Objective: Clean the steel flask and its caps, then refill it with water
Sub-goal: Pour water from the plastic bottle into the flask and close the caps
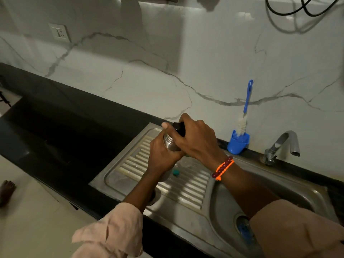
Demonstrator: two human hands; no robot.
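The steel flask (169, 144) is held upright over the ribbed drainboard (188, 185) of the sink. My left hand (161, 157) grips its shiny body from the left. My right hand (195, 138) is curled over the black cap (179, 128) on top of the flask. Most of the flask is hidden behind both hands. A steel cup-like cap (154, 197) stands on the drainboard under my left forearm, partly hidden.
A small teal cap (176, 172) and a clear plastic piece (186, 162) lie on the drainboard. A blue bottle brush (242, 125) stands in a blue holder against the marble wall. The tap (281, 144) is at the right, above the sink basin (279, 192). Black counter runs left.
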